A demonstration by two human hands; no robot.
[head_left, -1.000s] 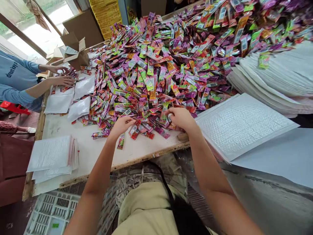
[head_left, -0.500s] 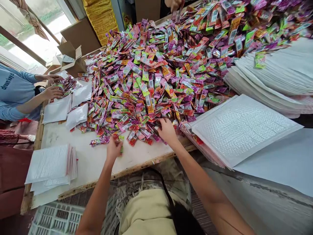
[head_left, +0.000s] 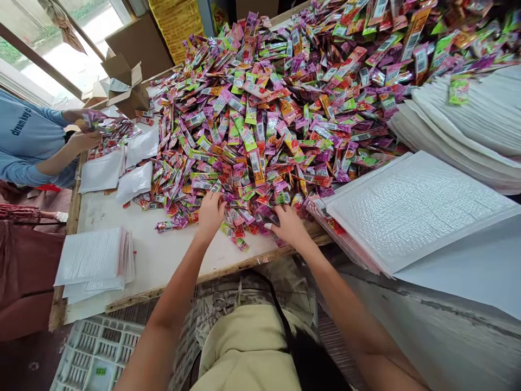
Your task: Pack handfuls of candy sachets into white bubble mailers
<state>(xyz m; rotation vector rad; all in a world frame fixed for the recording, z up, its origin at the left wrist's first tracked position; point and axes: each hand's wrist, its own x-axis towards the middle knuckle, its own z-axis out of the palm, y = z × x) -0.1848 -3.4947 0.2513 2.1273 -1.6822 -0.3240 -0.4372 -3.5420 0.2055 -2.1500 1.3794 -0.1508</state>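
Note:
A large heap of small, shiny snack packets (head_left: 244,130) in purple, green, red and orange covers the table. At its near edge, my left hand (head_left: 210,216) is closed, with a green-and-white packet (head_left: 216,186) showing at its fingertips. Just to the right, my right hand (head_left: 290,224) reaches into the front of the heap with thumb and fingers apart, touching packets. Something white covers its thumb tip. Several loose packets (head_left: 236,237) lie on the table between my hands.
White padded mailers (head_left: 423,212) are stacked at my right, below a taller white stack (head_left: 484,114). More mailers (head_left: 89,255) lie at the left corner. Across the left side, a person in a blue sleeve (head_left: 44,163) handles packets near an opened cardboard box (head_left: 128,89).
My left hand has moved up and right from the bare tabletop to the heap's edge. My right hand's thumb and fingers have spread wider. The camera view has shifted slightly.

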